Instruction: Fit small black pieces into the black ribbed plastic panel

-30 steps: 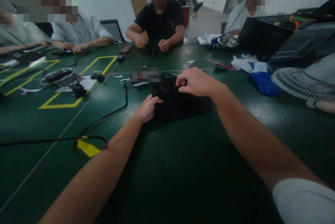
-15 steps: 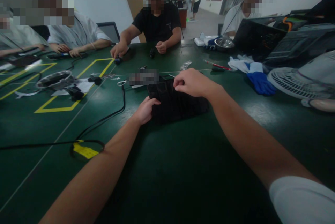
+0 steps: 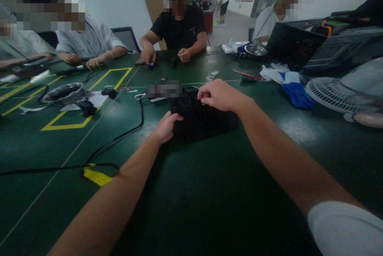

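A flat, dark black panel-like piece (image 3: 206,124) with ridges lies on the green table in front of me; its exact kind is too dark to tell. My left hand (image 3: 166,127) is closed on its left edge, thumb on top. Above its upper part, my right hand (image 3: 223,94) is closed in a pinch. A thin, pale, rod-like bit shows at these fingers, too small to name. Touching or close to the panel's far left corner is a small dark object (image 3: 163,89), partly blurred out, with a white loop beside it.
Left lie a black cable (image 3: 125,130) with a yellow tag (image 3: 97,176), a round clear-rimmed part (image 3: 64,91) and yellow tape outlines. To the right are blue-white gloves (image 3: 296,92), a fan (image 3: 332,94), a red-handled tool (image 3: 248,75) and a metal bowl (image 3: 256,50). Several people sit around the table.
My hands and the black panel stay almost in place. Across the table, a person's hand has moved right with a small dark object. A hand of the person at left has shifted too.
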Demonstrator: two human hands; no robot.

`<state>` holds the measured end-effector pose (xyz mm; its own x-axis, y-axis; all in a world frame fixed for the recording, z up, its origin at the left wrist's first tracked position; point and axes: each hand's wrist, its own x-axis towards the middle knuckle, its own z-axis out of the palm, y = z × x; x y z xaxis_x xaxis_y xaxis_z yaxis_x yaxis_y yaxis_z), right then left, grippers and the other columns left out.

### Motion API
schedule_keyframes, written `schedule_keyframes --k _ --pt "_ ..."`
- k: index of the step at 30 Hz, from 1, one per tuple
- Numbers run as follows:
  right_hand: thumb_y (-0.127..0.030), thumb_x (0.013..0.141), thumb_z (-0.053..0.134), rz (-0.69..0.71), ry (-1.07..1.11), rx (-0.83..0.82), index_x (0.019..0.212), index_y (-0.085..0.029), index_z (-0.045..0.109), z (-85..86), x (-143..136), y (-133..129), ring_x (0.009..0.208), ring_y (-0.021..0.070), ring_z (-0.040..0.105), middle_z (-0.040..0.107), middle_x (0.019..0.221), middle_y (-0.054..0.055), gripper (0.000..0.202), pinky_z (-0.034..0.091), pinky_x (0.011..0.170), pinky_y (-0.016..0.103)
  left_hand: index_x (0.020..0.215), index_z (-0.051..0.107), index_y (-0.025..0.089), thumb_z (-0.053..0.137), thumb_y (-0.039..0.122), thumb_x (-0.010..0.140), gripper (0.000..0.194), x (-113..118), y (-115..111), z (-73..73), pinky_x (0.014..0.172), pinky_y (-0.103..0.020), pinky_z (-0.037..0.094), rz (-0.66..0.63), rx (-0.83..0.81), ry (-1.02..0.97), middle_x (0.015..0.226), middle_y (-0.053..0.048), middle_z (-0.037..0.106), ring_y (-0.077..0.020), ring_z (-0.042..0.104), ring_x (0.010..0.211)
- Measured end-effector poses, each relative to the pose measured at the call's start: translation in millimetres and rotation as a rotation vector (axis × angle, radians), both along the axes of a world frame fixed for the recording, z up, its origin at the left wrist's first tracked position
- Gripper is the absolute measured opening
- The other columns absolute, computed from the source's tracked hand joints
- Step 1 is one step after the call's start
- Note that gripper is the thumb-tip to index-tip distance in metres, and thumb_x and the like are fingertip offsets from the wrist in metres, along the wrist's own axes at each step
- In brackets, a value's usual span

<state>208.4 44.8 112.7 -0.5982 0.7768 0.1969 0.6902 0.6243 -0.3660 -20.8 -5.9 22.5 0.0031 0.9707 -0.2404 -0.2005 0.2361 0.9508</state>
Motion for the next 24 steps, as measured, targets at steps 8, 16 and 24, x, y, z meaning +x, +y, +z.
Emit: schedule_keyframes --k 8,16,24 --pt "-0.007 0.091 0.067 0.027 0.005 -0.006 0.102 -0.016 0.083 1.6 0.9 0.4 0.076 0.0160 0.066 0.078 0.087 0.006 0.022 0.045 0.077 0.030 0.095 0.065 0.022 0.074 0.023 0.054 0.042 -0.3 0.9 0.5 0.093 -0.048 0.058 0.004 -0.006 0.005 0.087 -0.003 0.074 -0.0322 0.074 0.097" --pt "-0.004 0.087 0.069 0.018 0.012 -0.057 0.104 -0.016 0.083 4.7 2.6 -0.6 0.080 0.0159 0.068 0.079 0.091 0.005 0.025 0.047 0.078 0.029 0.098 0.065 0.021 0.076 0.023 0.054 0.046 -2.8 1.1 -3.0 0.090 -0.047 0.058 0.015 -0.006 -0.001 0.086 -0.002 0.073 -0.0310 0.073 0.094" --pt "-0.007 0.084 0.074 0.032 0.006 -0.065 0.104 -0.016 0.083 4.2 3.5 0.1 0.083 0.0162 0.068 0.079 0.096 0.006 0.024 0.048 0.077 0.029 0.099 0.066 0.020 0.075 0.022 0.054 0.046 -2.9 2.3 -3.9 0.091 -0.048 0.059 0.020 -0.008 -0.013 0.089 -0.004 0.074 -0.0318 0.074 0.096"
